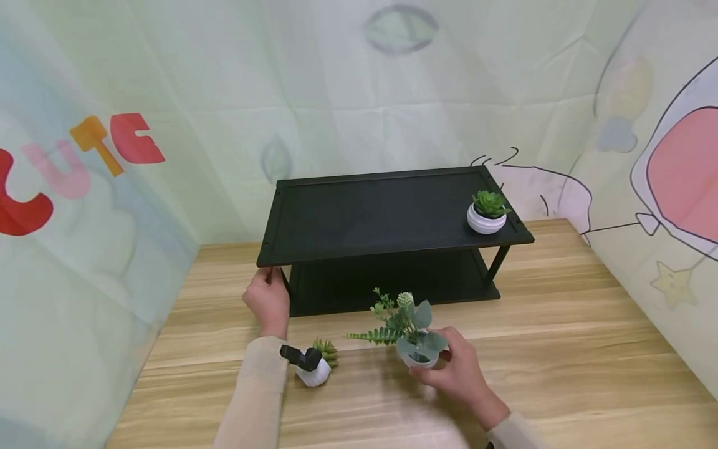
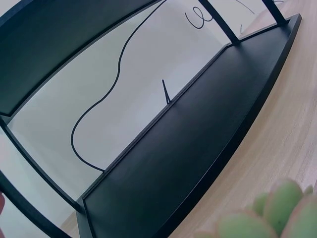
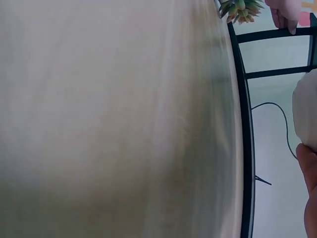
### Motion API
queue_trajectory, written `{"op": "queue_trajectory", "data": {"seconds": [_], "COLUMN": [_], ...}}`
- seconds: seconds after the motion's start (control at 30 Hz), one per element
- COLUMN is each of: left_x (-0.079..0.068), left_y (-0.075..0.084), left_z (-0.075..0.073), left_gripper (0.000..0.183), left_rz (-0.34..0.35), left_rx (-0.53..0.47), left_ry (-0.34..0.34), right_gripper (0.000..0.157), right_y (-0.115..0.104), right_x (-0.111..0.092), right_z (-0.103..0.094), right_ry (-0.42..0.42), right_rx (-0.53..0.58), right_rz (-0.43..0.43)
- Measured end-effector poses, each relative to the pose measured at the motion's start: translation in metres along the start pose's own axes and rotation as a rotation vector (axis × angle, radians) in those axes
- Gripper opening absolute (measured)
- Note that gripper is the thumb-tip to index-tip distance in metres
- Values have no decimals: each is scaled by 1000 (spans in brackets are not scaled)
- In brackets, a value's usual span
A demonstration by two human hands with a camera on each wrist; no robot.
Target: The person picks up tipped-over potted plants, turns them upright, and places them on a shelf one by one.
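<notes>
A black two-tier shelf (image 1: 376, 215) stands on the wooden table, and my left hand (image 1: 269, 302) grips its front left side just under the top board. The right wrist view shows the left fingers (image 3: 282, 20) curled at the shelf's frame. My right hand (image 1: 461, 368) holds a small white pot of mixed artificial greenery (image 1: 412, 327) in front of the shelf. In the right wrist view the white pot (image 3: 304, 111) appears beside the fingers. By the left forearm sits a succulent (image 1: 326, 353) in a white pot, partly covered by the black wrist camera.
Another green succulent in a ribbed white pot (image 1: 487, 219) stands on the right end of the top board. The lower board (image 2: 183, 144) lies close above the table. A printed cloth backdrop (image 1: 359, 93) surrounds the table behind and at both sides.
</notes>
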State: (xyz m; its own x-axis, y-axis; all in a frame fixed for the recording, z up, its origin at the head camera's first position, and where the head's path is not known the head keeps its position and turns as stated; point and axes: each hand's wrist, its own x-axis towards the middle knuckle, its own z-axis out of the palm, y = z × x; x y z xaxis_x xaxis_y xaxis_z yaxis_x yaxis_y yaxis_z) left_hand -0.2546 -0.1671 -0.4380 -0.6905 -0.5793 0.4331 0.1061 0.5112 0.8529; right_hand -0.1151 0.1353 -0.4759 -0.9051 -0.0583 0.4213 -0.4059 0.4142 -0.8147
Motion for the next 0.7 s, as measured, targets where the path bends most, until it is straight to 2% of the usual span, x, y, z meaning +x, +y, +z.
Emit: {"op": "queue_trajectory", "data": {"seconds": [0.2, 0.33, 0.7], "left_x": [0, 2, 1], "left_y": [0, 0, -2], "left_z": [0, -1, -1], "left_gripper": [15, 16, 17], "left_rz": [-4, -3, 10], "left_rx": [1, 9, 14], "left_ry": [-4, -2, 6], "right_gripper": [54, 52, 51], "right_y": [-33, -36, -42], "right_x": [12, 19, 26], "right_z": [-9, -11, -13], "right_ry": [6, 7, 8], "right_rx": [-9, -4, -4], "right_rz": [-59, -77, -22]}}
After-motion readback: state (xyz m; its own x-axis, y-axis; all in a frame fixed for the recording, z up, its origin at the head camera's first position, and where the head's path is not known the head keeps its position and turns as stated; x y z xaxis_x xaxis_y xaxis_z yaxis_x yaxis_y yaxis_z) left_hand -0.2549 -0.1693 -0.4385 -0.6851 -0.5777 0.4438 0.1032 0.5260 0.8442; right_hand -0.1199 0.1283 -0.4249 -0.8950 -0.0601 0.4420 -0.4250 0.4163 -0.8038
